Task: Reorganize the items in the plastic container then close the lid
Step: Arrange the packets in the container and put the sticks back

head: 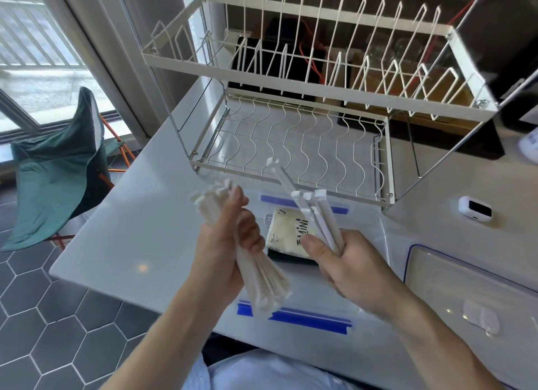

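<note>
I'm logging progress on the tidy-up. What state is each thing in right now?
Plastic container: open, lid off.
Lid: lying on the table beside the container.
Tissue pack: lying inside the container.
Left hand: gripping a thick bundle of wrapped straws.
Right hand: holding a few wrapped straws.
Dish rack: empty.

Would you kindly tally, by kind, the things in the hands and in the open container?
Bundles of paper-wrapped sticks: 2, left hand's, right hand's
Tissue packs: 1
Dark flat items under the pack: 1
Total: 4
</note>
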